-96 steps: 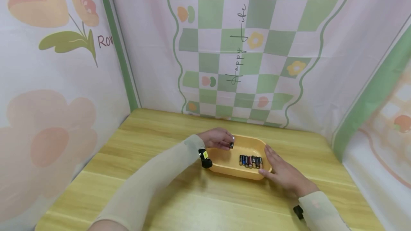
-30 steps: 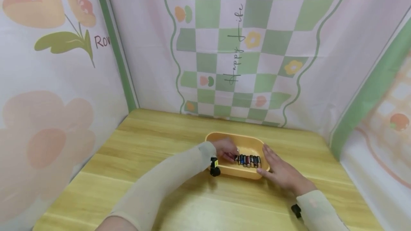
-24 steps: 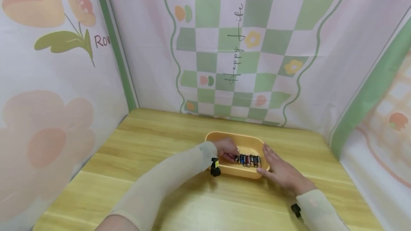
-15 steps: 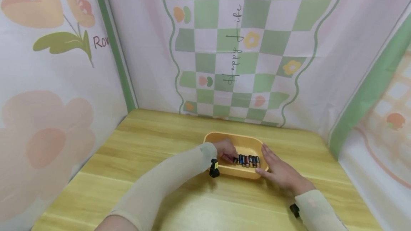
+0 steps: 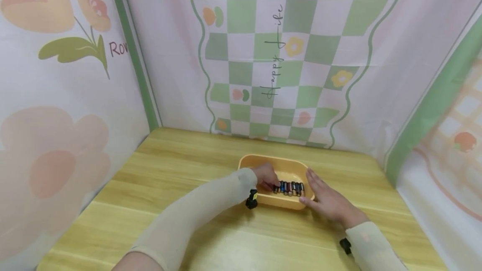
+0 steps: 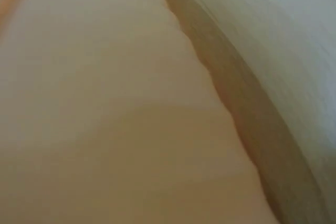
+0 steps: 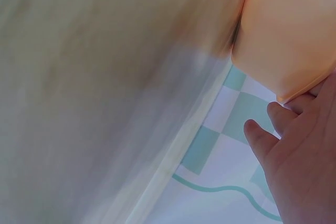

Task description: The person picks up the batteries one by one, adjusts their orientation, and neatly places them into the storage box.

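In the head view a yellow-orange plastic basin (image 5: 273,200) stands on the table. Several small batteries (image 5: 289,188) lie side by side in a row on its floor, toward the right. My left hand (image 5: 266,175) reaches in over the left part, its curled fingertips pinching the battery at the row's left end; the fingers largely hide that battery. At the other end, my right hand (image 5: 331,202) rests against the basin's right wall with fairly straight fingers, the thumb at the near corner. In the right wrist view its fingers touch the rim from outside.
The wood-grain table (image 5: 226,241) extends around the basin. A checkered curtain (image 5: 271,74) hangs behind the far edge, and flowered cloth (image 5: 56,137) walls the left. Only the basin's blurred outer wall (image 6: 115,103) and the table show in the left wrist view.
My left hand has lowered a battery from above the basin's left part to the left end of the row. Recently it shifted only slightly. My right hand has stayed on the basin.
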Action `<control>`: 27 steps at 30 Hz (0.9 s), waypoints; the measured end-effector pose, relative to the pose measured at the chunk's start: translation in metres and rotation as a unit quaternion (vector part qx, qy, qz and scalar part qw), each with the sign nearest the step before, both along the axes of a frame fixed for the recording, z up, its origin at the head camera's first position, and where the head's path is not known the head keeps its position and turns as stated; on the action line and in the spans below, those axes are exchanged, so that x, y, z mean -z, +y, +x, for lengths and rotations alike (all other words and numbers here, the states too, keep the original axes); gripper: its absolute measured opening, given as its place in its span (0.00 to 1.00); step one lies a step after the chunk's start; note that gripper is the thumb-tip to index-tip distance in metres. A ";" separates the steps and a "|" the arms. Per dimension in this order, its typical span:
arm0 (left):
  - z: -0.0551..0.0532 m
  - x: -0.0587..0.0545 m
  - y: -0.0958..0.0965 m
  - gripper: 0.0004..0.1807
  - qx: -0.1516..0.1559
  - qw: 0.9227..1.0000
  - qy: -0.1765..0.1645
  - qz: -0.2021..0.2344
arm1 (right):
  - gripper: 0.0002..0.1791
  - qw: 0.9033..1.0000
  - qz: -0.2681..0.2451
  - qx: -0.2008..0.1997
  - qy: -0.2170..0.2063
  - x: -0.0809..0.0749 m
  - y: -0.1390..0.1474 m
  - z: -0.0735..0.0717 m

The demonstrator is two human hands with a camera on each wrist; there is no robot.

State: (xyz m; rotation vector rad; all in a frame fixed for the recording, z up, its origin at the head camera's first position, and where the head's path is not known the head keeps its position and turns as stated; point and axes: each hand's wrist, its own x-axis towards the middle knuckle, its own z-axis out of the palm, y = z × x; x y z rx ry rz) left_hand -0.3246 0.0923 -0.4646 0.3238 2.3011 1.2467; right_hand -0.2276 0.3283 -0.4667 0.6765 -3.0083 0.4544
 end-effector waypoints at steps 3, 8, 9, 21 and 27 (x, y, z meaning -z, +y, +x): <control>-0.008 0.011 0.007 0.09 -0.004 1.000 0.013 -0.028 | 0.50 1.000 0.001 -0.003 0.002 0.001 0.001 -0.001; -0.012 0.013 0.010 0.09 0.001 0.998 0.021 -0.055 | 0.49 1.000 0.006 -0.010 0.008 0.001 0.004 -0.002; -0.011 0.013 0.010 0.09 0.003 0.998 0.021 -0.057 | 0.49 1.000 0.006 -0.011 0.008 0.001 0.004 -0.002; -0.004 0.001 0.000 0.06 -0.005 0.998 0.019 -0.052 | 0.50 1.000 0.013 -0.022 -0.001 -0.003 0.000 -0.010; -0.006 -0.001 0.002 0.08 -0.006 0.998 0.019 -0.055 | 0.50 1.000 0.001 -0.028 -0.008 -0.005 0.005 -0.013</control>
